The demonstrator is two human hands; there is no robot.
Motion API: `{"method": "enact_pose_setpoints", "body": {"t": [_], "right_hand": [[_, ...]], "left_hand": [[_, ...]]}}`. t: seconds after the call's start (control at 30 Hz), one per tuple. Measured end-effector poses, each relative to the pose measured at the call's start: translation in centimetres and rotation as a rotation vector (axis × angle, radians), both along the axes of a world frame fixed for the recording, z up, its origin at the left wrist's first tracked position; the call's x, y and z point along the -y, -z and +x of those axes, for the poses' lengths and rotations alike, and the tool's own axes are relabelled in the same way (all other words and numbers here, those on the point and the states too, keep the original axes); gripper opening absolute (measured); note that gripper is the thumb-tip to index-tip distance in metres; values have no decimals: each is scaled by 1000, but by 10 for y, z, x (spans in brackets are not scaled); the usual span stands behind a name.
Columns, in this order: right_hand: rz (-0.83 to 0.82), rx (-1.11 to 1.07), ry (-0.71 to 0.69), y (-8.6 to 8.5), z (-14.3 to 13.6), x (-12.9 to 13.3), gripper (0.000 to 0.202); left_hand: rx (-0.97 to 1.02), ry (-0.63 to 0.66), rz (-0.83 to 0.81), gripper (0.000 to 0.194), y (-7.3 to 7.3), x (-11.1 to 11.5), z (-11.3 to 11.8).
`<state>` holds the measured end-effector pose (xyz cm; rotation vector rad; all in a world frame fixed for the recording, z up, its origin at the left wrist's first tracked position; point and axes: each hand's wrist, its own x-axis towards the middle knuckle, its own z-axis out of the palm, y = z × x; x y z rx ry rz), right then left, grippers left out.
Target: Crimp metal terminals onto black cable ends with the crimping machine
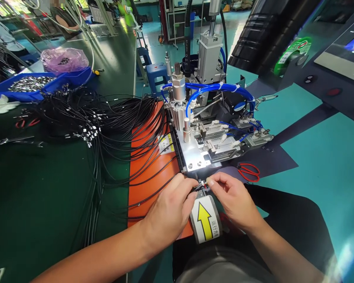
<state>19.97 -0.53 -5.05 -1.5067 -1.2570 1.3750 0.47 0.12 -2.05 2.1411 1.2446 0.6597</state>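
Between thumb and fingers, my left hand [172, 204] pinches a black cable near its metal-tipped end [201, 184]. My right hand [234, 198] is closed at the same tip from the right, its thumb and forefinger pressed together; whether it grips the tip or a tiny separate part is too small to tell. Both hands are just in front of the lit metal plate [191, 153] of a pneumatic machine [209, 59]. Below the fingertips is a rounded guide with a yellow arrow label [205, 218].
An orange board [147, 169] bears many black cables [129, 114] running left. Red-handled scissors [249, 172] lie right of the machine. At the left are a blue tray [59, 82] of metal parts, a pink bag [64, 60] and a wrench [17, 139]. A person stands in the background.
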Motion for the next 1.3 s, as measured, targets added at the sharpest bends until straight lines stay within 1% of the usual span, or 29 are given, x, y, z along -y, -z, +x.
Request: {"method": "enact_pose_setpoints", "body": {"t": [0.1,0.3,0.43,0.63,1.3], "right_hand": [[18,18,16,2,0,0,33],[73,45,14,10,-3,0,30],[88,68,14,14,-3,1,28],[91,77,18,12,-2,2,28],[110,76,19,14,-3,3,27]], "left_hand": [[11,14,20,19,-1,-1,-2],[-28,26,27,26,5,0,-3],[-33,32,22,29,6,0,-2],[-24,21,17,26,6,-1,-2],[-53,19,32,29,8,-1,-3]]}}
